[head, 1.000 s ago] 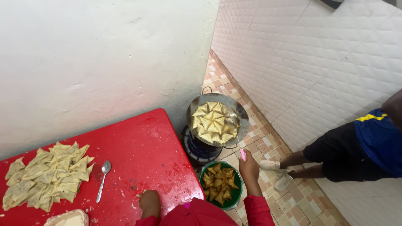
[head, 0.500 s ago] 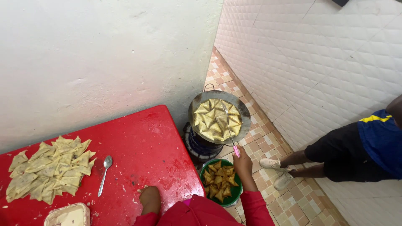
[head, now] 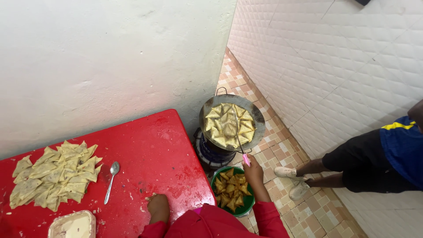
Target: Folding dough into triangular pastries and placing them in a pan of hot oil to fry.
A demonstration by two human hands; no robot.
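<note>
Nearest the camera, left hand (head: 158, 208) rests knuckles-up on the red tabletop (head: 154, 158); fingers curled under, cannot tell whether they close on anything. Right hand (head: 253, 172) reaches out over the green bowl (head: 214, 181) of browned, fried samosas (head: 231, 191); fingers clamped on the pink handle of a frying skimmer (head: 240, 143). Skimmer shaft is thin and dark, its far end lying among the pale yellow samosas (head: 229, 125) that float in oil in the round metal frying pan (head: 260, 128). Pan sits on a small stove (head: 211, 152) on the tiled floor, just beyond the bowl. On the tabletop to the left: metal spoon (head: 111, 180), heap of raw folded samosas (head: 53, 174), tub of paste (head: 72, 224) at the near edge. At right, another person's legs (head: 352, 169).
</note>
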